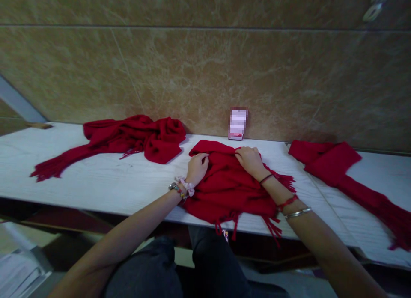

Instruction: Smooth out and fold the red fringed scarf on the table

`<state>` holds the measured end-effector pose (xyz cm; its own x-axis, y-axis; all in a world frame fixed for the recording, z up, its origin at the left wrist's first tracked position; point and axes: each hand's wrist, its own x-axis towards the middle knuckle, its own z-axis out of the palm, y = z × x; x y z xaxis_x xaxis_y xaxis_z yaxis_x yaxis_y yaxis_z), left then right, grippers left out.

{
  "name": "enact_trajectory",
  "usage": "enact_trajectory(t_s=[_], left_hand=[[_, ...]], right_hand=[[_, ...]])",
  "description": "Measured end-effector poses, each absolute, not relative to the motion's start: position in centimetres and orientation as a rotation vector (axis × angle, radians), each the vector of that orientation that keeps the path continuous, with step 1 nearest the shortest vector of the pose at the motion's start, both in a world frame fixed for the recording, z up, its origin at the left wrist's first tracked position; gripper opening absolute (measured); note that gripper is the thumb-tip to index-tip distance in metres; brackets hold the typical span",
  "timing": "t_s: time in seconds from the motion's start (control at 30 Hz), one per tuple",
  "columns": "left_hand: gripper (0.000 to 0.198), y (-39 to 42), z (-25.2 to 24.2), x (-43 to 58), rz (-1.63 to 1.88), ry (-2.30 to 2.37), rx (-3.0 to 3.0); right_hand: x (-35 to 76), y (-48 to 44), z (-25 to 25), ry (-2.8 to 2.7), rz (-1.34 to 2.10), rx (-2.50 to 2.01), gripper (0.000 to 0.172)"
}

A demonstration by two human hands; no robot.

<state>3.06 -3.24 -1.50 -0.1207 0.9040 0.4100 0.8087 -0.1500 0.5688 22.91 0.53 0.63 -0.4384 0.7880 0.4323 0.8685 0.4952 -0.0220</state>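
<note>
In the head view, a red fringed scarf (229, 189) is spread in loose wrinkles at the front of a white wood-grain tabletop (147, 182), its upper edge folded over and some tassels hung past the near edge. By the left hand (197, 168), the cloth is touched at its upper left; the fingers are curled, but whether fabric is gripped cannot be told. By the right hand (251, 160), the folded upper edge is pinched between thumb and fingers. A pale scrunchie (189, 188) is worn on the left wrist and a silver bangle (298, 213) on the right forearm. To the left, a second red scarf (128, 137) is heaped; to the right, a third red scarf (334, 165) is laid. A smartphone (238, 124), its screen pixelated, is propped against the marbled wall (192, 71).
</note>
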Motion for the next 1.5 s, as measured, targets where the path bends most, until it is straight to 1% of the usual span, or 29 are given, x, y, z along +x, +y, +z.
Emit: enact_trajectory(t_s=[0.17,0.3,0.37,0.53,0.57,0.67,0.73,0.87,0.97,1.03,1.17,1.4,1.5], left_hand=[[0.023,-3.7,-1.5,2.8,1.393,1.838,1.892],[0.019,-3.6,-1.6,2.4,1.473,1.815,1.787],[0.017,-3.5,-1.6,2.3,1.474,1.829,1.758],[0.015,-4.2,-1.4,2.5,1.398,1.831,1.863],[0.014,-4.5,-1.2,2.6,1.4,1.811,1.905],[0.01,-5.1,-0.6,3.1,1.411,1.724,2.031],[0.012,-5.4,-0.3,3.5,1.398,1.68,2.086],[0.016,-5.3,-0.3,4.0,1.314,1.678,2.112],[0.03,-5.0,-1.0,4.0,1.214,1.773,2.078],[0.031,-4.8,-1.4,3.8,1.164,1.835,2.062],[0.016,-4.7,-1.9,3.5,1.122,1.855,2.102],[0.012,-4.6,-1.9,2.8,1.198,1.895,2.062],[0.011,-4.7,-1.9,2.5,1.205,1.917,2.04]], right_hand=[[23.2,1.2,1.0,-2.055,-0.133,-1.369,0.024],[25.8,2.2,1.2,-1.735,-0.048,-1.477,0.025],[27.4,2.5,1.1,-1.679,-0.023,-1.577,0.024],[29.3,2.6,0.4,-2.026,0.053,-1.686,0.016],[29.2,2.5,0.3,-2.054,0.032,-1.652,0.018],[28.1,2.0,0.3,-2.09,-0.084,-1.408,0.036],[26.8,1.6,0.5,-2.149,-0.136,-1.242,0.039],[24.4,0.9,0.4,-2.307,-0.182,-1.22,0.035],[23.6,0.7,0.2,-2.381,-0.198,-1.283,0.03],[23.5,0.6,0.1,-2.373,-0.198,-1.308,0.025],[24.0,1.0,0.1,-2.209,-0.071,-1.301,0.022],[26.3,2.6,0.2,-1.657,0.233,-1.359,0.02],[27.5,3.6,0.0,-1.353,0.452,-1.29,0.022]])
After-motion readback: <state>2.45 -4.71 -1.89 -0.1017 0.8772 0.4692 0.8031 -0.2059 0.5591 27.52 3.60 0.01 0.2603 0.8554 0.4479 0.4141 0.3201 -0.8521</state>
